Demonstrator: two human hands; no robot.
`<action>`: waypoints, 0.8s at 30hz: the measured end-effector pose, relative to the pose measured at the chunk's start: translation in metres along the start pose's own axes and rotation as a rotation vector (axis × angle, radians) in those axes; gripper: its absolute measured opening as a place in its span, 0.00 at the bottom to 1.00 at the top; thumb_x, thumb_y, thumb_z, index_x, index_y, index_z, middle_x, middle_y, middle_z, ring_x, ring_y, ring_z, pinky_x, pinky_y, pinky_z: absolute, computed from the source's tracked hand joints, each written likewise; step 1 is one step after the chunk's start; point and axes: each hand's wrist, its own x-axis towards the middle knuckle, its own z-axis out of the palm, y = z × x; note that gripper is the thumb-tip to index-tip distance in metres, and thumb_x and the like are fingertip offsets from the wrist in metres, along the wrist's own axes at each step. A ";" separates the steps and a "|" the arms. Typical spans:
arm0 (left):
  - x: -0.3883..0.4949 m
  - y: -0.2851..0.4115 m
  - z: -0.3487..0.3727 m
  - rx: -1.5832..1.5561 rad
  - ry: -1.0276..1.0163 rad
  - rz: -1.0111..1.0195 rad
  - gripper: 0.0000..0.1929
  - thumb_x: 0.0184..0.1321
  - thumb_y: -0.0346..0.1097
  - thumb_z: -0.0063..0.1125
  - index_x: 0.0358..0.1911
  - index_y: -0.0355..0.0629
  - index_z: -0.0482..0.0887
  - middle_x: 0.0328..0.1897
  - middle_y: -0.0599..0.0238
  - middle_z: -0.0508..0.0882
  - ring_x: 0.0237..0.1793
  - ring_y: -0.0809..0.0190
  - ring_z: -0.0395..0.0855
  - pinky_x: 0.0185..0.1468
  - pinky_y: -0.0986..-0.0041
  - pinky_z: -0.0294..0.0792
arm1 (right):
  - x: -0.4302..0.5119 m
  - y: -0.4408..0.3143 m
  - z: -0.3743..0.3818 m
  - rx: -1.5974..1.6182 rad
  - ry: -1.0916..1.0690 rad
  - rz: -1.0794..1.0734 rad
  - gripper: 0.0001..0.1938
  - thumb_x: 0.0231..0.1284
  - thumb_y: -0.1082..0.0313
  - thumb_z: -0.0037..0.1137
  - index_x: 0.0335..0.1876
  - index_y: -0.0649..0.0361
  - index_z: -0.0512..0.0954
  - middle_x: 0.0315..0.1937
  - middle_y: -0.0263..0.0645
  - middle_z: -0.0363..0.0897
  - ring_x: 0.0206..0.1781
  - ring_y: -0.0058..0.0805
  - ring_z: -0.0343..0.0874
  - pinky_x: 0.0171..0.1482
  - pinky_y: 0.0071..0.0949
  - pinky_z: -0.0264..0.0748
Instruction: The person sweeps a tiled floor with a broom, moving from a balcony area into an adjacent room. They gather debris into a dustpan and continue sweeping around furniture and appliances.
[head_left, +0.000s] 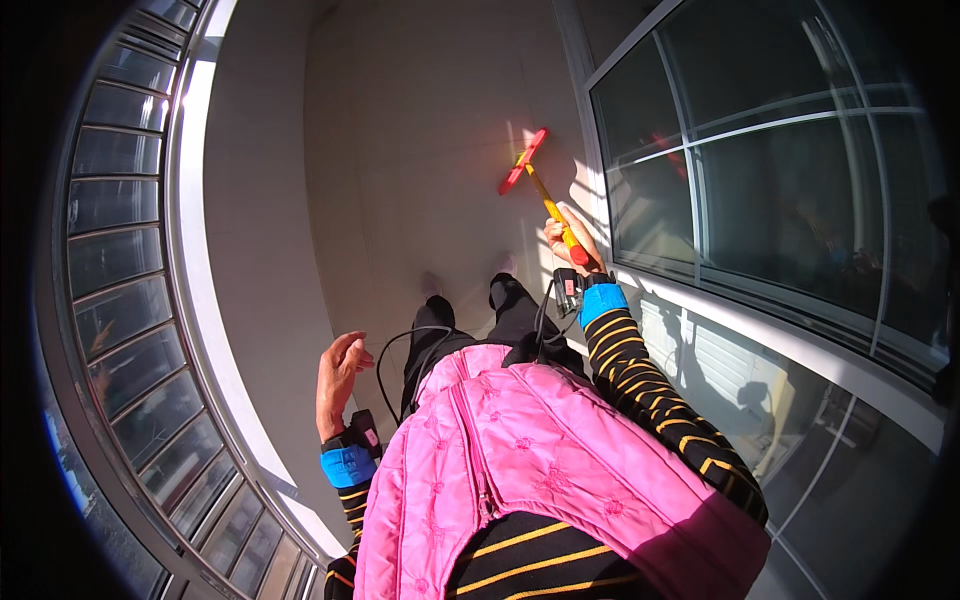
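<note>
My right hand (564, 232) is wrapped around the yellow handle of a window squeegee (553, 206). The squeegee's red end cap points back towards me, and its red head (523, 161) slants away over the floor, near the window frame. Nothing is in my left hand (342, 379), which hangs raised at my left side with loosely bent fingers, apart from the wall and railing.
On the right stands a white-framed sliding window (787, 202) above a sunlit white ledge (765, 345). A metal railing with glass panes (120, 217) curves along the left, above a low wall (259, 187). My feet are on the tiled floor (420, 202). Black cables (382, 367) hang near my waist.
</note>
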 end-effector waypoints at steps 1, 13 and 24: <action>-0.004 0.000 0.013 -0.006 0.010 -0.022 0.19 0.65 0.46 0.47 0.48 0.37 0.77 0.26 0.67 0.82 0.30 0.67 0.81 0.36 0.78 0.70 | 0.002 -0.009 0.006 -0.066 -0.003 -0.020 0.13 0.63 0.66 0.51 0.41 0.68 0.64 0.27 0.39 0.64 0.23 0.21 0.65 0.26 0.15 0.71; -0.071 -0.015 0.081 -0.180 0.233 -0.251 0.17 0.64 0.44 0.49 0.48 0.38 0.77 0.27 0.66 0.82 0.30 0.67 0.81 0.36 0.78 0.69 | -0.007 -0.044 0.014 -0.200 0.133 0.207 0.12 0.64 0.69 0.47 0.48 0.67 0.65 0.35 0.41 0.67 0.26 0.19 0.69 0.26 0.15 0.72; -0.151 -0.086 0.122 -0.355 0.360 -0.227 0.17 0.64 0.43 0.48 0.48 0.38 0.77 0.28 0.68 0.81 0.31 0.70 0.79 0.38 0.78 0.69 | -0.025 -0.007 0.017 -0.508 0.256 0.345 0.10 0.63 0.68 0.45 0.28 0.59 0.59 0.17 0.29 0.58 0.18 0.17 0.60 0.19 0.18 0.60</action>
